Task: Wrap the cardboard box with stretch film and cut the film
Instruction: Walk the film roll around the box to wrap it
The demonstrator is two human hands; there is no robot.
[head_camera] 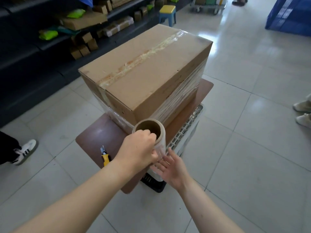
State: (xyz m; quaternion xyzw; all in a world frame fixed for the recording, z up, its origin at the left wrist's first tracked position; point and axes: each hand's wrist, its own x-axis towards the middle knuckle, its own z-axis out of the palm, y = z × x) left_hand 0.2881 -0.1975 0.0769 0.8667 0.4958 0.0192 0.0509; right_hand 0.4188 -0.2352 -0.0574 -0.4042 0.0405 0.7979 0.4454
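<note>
Left hand (139,147): fingers curled round the upper part of the stretch film roll (152,132), fingertips at the rim of its cardboard core; firm grip. Right hand (170,167): fingers straight and spread, holding nothing, laid against the lower, film-covered part of the roll. The roll stands upright over the near right edge of the counter (101,132), just beside the near corner of the cardboard box (148,73). A sheet of film (181,96) runs from the roll along the box's right side, where wrinkled layers cover the middle of that face; film also shows low on the near left face. The box lies along the middle of the counter, its top seam taped. A utility knife (105,156) with a yellow body lies at the counter's near edge, left of the left wrist, apart from the box. The counter sits on a slotted crate (185,130), visible along its right edge. Surroundings: tiled floor (235,148), dark shelves (50,39) with parcels at left, a yellow-topped stool (167,14) beyond the box, and bystanders' shoes (25,151) at the left and right margins.
</note>
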